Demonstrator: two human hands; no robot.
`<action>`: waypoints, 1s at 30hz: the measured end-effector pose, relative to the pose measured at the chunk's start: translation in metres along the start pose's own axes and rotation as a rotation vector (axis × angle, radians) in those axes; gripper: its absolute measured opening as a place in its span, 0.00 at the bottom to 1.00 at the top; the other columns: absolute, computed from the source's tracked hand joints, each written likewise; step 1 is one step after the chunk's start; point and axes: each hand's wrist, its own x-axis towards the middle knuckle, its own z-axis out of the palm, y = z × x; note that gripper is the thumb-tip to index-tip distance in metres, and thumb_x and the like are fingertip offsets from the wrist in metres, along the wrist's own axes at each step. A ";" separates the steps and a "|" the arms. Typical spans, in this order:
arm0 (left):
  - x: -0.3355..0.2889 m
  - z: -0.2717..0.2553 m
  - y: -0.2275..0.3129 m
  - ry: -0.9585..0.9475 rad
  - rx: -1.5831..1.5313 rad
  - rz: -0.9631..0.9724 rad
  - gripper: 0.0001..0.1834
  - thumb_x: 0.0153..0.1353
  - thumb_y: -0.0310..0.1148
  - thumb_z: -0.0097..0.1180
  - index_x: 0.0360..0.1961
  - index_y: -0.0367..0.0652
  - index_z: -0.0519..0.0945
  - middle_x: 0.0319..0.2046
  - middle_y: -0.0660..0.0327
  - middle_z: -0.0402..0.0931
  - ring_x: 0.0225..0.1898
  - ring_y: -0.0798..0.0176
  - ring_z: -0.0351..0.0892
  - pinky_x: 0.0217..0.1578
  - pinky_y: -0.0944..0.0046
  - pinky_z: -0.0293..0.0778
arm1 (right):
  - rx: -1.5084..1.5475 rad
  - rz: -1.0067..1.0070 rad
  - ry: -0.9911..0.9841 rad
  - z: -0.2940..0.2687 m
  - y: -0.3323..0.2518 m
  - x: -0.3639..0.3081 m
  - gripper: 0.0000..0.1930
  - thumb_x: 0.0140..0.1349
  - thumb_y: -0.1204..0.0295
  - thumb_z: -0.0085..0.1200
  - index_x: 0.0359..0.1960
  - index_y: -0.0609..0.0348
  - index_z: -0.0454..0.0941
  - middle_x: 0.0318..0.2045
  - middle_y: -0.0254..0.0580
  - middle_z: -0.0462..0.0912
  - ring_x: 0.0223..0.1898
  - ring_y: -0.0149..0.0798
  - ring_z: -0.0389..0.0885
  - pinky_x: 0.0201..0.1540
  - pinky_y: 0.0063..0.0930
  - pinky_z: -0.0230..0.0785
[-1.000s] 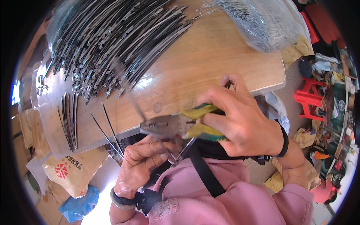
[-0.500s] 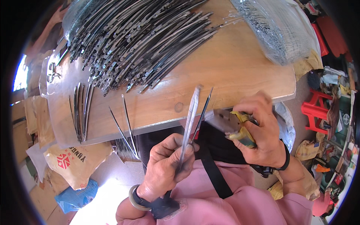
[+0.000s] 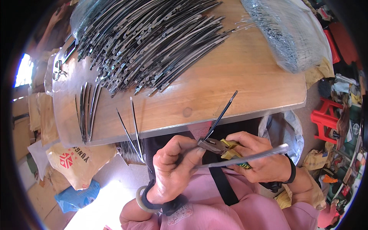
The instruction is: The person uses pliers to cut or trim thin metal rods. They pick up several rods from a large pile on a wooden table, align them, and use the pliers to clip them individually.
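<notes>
My left hand (image 3: 173, 166) is closed on a long grey metal strip (image 3: 253, 156), which sticks out to the right and passes in front of my right hand. In my right hand (image 3: 264, 163) are pliers (image 3: 212, 145) with yellow and green handles. Their jaws meet the lower end of a thin dark strip (image 3: 222, 115) at my left fingertips. That strip slants up and right, over the table's front edge. Whether the jaws are fully closed is hard to see. Both hands are above my lap.
A large heap of dark metal strips (image 3: 145, 42) covers the far left of the wooden table (image 3: 264, 76). Several more strips (image 3: 89, 111) lie at the left, and two lean by the front edge. A clear bag of thin wires (image 3: 287, 42) lies far right. A red stool (image 3: 326, 119) stands beyond.
The pliers have moved left to my left fingertips, onto the dark strip's end. The grey strip has swung from upright to pointing right. The view has shifted slightly.
</notes>
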 end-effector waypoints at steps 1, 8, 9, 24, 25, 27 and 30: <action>0.001 -0.002 -0.003 -0.007 -0.011 -0.016 0.03 0.62 0.18 0.57 0.36 0.35 0.77 0.22 0.70 0.74 0.24 0.81 0.66 0.25 0.79 0.63 | -0.024 0.023 -0.043 0.003 0.001 -0.002 0.20 0.44 0.71 0.66 0.38 0.69 0.76 0.43 0.50 0.73 0.43 0.49 0.78 0.40 0.34 0.75; -0.011 -0.023 0.008 0.068 -0.101 -0.058 0.03 0.62 0.17 0.55 0.35 0.34 0.76 0.24 0.67 0.75 0.25 0.80 0.67 0.25 0.77 0.63 | -0.064 -0.005 -0.090 0.011 -0.010 0.023 0.17 0.44 0.70 0.68 0.32 0.67 0.75 0.40 0.51 0.75 0.34 0.49 0.78 0.33 0.36 0.73; -0.012 -0.027 0.012 0.077 -0.173 -0.090 0.03 0.62 0.16 0.55 0.35 0.34 0.76 0.24 0.67 0.75 0.25 0.80 0.67 0.25 0.77 0.63 | -0.057 -0.061 -0.081 0.010 -0.011 0.029 0.17 0.44 0.70 0.68 0.32 0.67 0.75 0.41 0.51 0.75 0.35 0.50 0.78 0.34 0.36 0.73; -0.037 -0.114 -0.049 0.466 0.866 0.400 0.53 0.42 0.29 0.77 0.67 0.38 0.56 0.42 0.55 0.72 0.28 0.65 0.72 0.28 0.68 0.70 | -0.036 0.061 0.297 0.006 0.005 0.042 0.13 0.56 0.67 0.65 0.29 0.65 0.78 0.37 0.52 0.78 0.28 0.50 0.79 0.30 0.34 0.70; -0.033 -0.113 -0.044 0.496 0.860 0.344 0.40 0.49 0.22 0.68 0.63 0.36 0.63 0.37 0.53 0.75 0.29 0.58 0.77 0.30 0.62 0.74 | -0.025 0.077 0.298 0.007 0.002 0.043 0.13 0.56 0.67 0.65 0.29 0.66 0.78 0.36 0.52 0.78 0.28 0.50 0.79 0.30 0.35 0.70; -0.024 -0.128 -0.050 0.496 0.884 0.443 0.27 0.53 0.20 0.62 0.56 0.35 0.72 0.34 0.51 0.78 0.33 0.51 0.80 0.33 0.59 0.75 | 0.035 0.155 0.305 0.006 -0.001 0.040 0.12 0.54 0.69 0.65 0.29 0.65 0.79 0.36 0.51 0.79 0.28 0.51 0.80 0.32 0.36 0.71; -0.032 -0.122 -0.014 0.487 1.082 0.573 0.19 0.53 0.19 0.60 0.49 0.34 0.77 0.33 0.47 0.78 0.34 0.47 0.81 0.34 0.59 0.75 | -0.171 -0.010 0.242 -0.002 0.017 0.030 0.13 0.51 0.70 0.67 0.31 0.65 0.79 0.37 0.52 0.79 0.32 0.51 0.81 0.37 0.39 0.74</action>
